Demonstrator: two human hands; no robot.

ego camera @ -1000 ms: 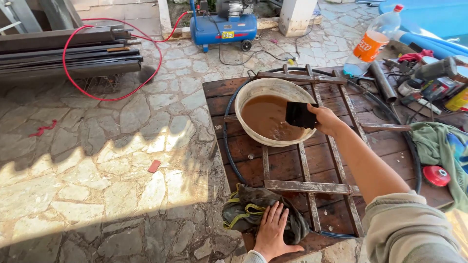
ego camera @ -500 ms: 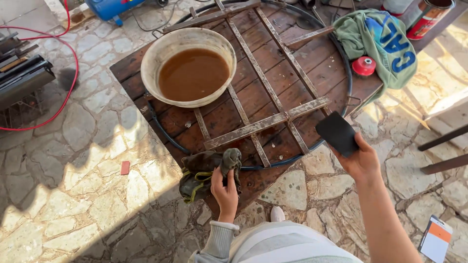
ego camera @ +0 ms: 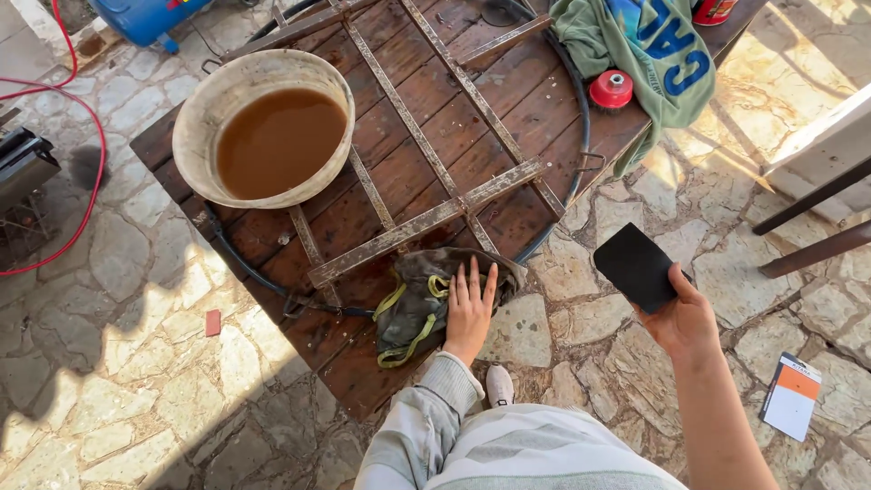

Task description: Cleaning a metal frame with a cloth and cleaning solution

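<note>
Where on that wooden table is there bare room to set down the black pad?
Free: the planks between the basin of brown water and the red wire-brush wheel, though crossed by rusty metal strips. Crowded: the near edge, where the left hand lies on grey gloves, and the far right under the green shirt. The right hand holds the black pad off the table.

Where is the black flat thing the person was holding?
In the head view the black flat pad is in the right hand, off the right edge of the wooden table, above the stone floor.
</note>
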